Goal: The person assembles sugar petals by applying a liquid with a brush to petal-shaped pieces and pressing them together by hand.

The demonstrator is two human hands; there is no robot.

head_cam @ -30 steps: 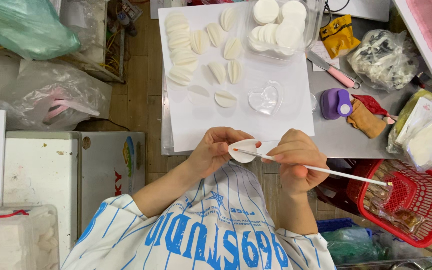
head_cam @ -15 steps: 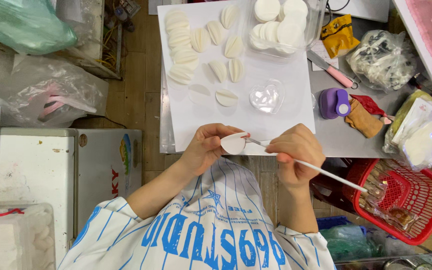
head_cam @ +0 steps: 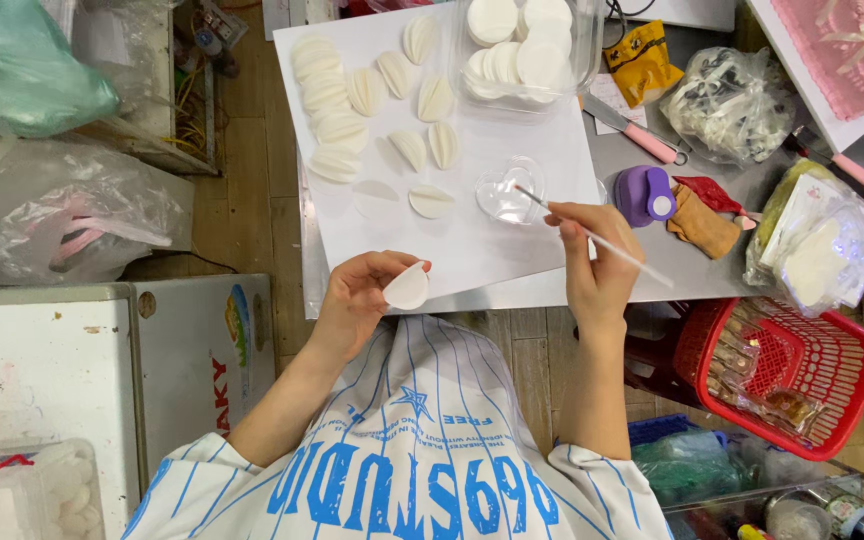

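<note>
On the grey table (head_cam: 652,275), a large white sheet (head_cam: 472,240) serves as the working surface, with wooden floorboards (head_cam: 252,180) showing beyond its left edge. Near the sheet's lower edge, the left hand (head_cam: 357,300) pinches a folded white wafer disc (head_cam: 407,288) between thumb and curled fingers, holding it just off the sheet. At the sheet's right side, the right hand (head_cam: 592,265) grips a thin white brush (head_cam: 592,238), fingers closed around its handle, the tip touching a clear heart-shaped dish (head_cam: 505,192) that sits on the sheet. Rows of folded white pieces (head_cam: 367,100) lie across the sheet's upper left, and a clear tub of round white discs (head_cam: 522,40) stands at its top. Just right of the sheet sit a purple punch (head_cam: 645,193) and a pink-handled knife (head_cam: 637,133). Well to the lower right of the sheet rests a red basket (head_cam: 812,370); to its lower left, a white cabinet (head_cam: 102,370).
</note>
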